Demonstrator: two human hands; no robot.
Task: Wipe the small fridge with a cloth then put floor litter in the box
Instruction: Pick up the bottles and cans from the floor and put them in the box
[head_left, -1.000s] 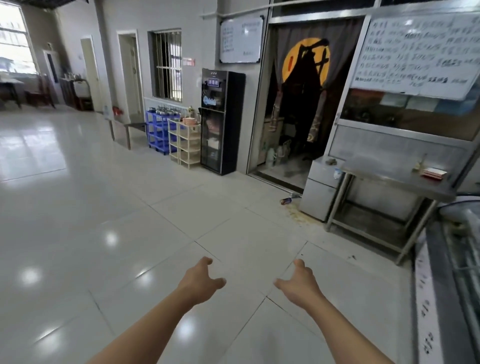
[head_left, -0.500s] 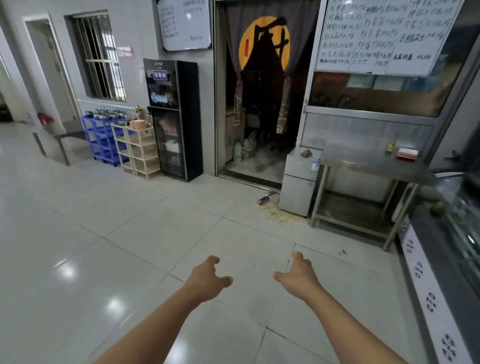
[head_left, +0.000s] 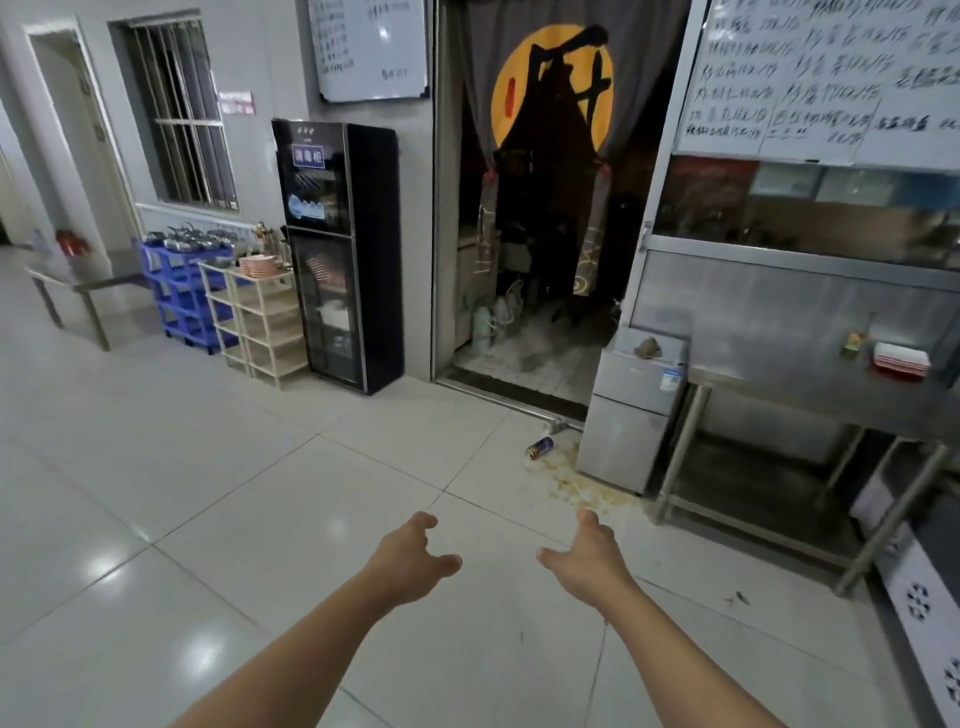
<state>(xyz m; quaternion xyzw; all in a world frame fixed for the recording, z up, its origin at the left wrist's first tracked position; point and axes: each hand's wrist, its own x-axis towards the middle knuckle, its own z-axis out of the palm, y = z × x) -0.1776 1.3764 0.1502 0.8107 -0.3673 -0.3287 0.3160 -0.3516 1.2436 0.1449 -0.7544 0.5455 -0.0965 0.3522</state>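
Head view: both hands, left (head_left: 410, 564) and right (head_left: 589, 558), hang released, grasping nothing; a can (head_left: 540, 447) lies beside the small fridge (head_left: 631, 415).

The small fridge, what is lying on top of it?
On the small fridge lies one small brownish lump, perhaps a crumpled cloth; too blurred to tell. The rest of its top looks bare.

- The small fridge (head_left: 631, 415) and the can (head_left: 540, 447) on the floor beside it now lie nearer and larger in view than before.
- The steel counter (head_left: 810, 400) is closer.
- The far-left hall has gone out of sight.
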